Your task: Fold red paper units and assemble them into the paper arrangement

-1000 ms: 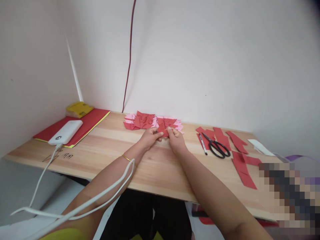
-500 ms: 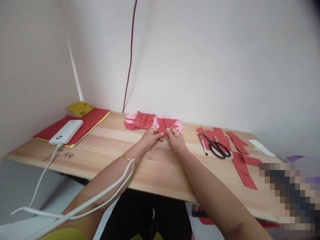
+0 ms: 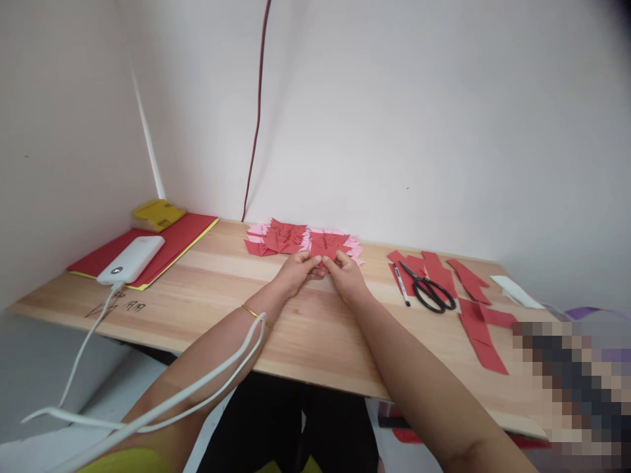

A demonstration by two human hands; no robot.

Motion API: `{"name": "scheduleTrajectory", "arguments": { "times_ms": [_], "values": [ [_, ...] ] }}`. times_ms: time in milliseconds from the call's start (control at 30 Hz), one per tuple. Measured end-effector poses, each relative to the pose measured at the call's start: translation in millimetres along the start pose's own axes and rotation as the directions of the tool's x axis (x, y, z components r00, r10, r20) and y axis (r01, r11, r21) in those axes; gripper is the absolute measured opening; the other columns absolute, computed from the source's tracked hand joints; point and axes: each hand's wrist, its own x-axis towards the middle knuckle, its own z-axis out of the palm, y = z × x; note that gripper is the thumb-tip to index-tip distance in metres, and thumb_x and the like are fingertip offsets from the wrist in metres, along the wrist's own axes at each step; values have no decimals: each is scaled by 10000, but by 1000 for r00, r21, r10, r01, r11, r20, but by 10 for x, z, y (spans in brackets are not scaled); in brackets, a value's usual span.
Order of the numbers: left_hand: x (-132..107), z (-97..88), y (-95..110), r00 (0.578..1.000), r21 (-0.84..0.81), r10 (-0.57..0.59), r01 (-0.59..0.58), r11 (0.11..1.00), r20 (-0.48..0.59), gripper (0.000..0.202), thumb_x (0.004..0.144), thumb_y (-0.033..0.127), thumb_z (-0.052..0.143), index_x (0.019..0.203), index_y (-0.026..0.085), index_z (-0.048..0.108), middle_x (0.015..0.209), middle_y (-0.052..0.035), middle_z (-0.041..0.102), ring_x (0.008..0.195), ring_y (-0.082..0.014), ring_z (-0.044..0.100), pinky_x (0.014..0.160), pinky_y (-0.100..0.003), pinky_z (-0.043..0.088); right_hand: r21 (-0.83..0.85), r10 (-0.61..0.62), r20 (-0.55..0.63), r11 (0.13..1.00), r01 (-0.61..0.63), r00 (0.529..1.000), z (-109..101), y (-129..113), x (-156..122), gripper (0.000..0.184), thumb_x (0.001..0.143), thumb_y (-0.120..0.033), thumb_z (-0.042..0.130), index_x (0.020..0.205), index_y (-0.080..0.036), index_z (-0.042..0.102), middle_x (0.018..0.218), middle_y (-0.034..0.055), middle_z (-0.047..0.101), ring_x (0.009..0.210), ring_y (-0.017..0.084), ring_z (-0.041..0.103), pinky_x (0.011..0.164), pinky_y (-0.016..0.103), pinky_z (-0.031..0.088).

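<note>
Well, from where I stand, the left hand (image 3: 299, 270) and right hand (image 3: 349, 277) pinch a red paper piece (image 3: 324, 253) between them, thumbs close together. It sits above the table (image 3: 315, 335), just in front of red and pink folded papers (image 3: 286, 235); black-handled scissors (image 3: 434, 293) lie off to the right.

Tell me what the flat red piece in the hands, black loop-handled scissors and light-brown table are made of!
The flat red piece looks like matte paper: thin, without shine. The black scissors have slim, pointed blades, probably metal; their smooth loops could be plastic-coated. The table seems smooth wood, with streaky grain.
</note>
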Motion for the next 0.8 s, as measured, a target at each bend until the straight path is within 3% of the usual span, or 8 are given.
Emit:
{"name": "scheduleTrajectory", "arguments": {
  "times_ms": [167, 367, 533, 800],
  "values": [
    [14, -16, -5, 995, 34, 100, -101, 994, 20, 221, 672, 288, 735, 738, 112, 619, 652, -18, 618, 592, -96, 572, 648, -255, 477, 81, -35, 102, 996, 27, 994, -5, -23, -7, 247, 783, -444, 584, 785, -202, 533, 728, -5, 588, 714, 148, 541, 705, 281, 444],
    [-25, 5, 22, 993, -55, 91, -87, 995, 74, 228, 664, 295, 737, 746, 118, 620, 634, -15, 621, 608, -109, 581, 685, -279, 488, 247, -72, 194, 969, 22, 978, -29, -58, -1, 207, 802, -406, 599, 783, -206, 548, 687, -22, 568, 669, 128, 521, 687, 277, 432],
    [-19, -1, 11, 996, -47, 61, -58, 997, 66, 261, 670, 314, 744, 749, 110, 602, 629, -16, 624, 597, -109, 591, 687, -290, 501, 301, -24, 133, 953, -18, 991, 9, -24, -11, 234, 776, -424, 630, 767, -204, 551, 668, -25, 572, 635, 121, 518, 659, 273, 432],
    [-6, 1, -1, 999, -70, 25, -24, 997, 24, 310, 646, 289, 765, 660, 132, 498, 608, -18, 628, 606, -125, 616, 734, -348, 518, 216, 67, 0, 974, -65, 998, 47, -39, -14, 321, 738, -495, 637, 700, -208, 499, 613, -44, 535, 602, 118, 507, 606, 257, 415]
  ]
}}
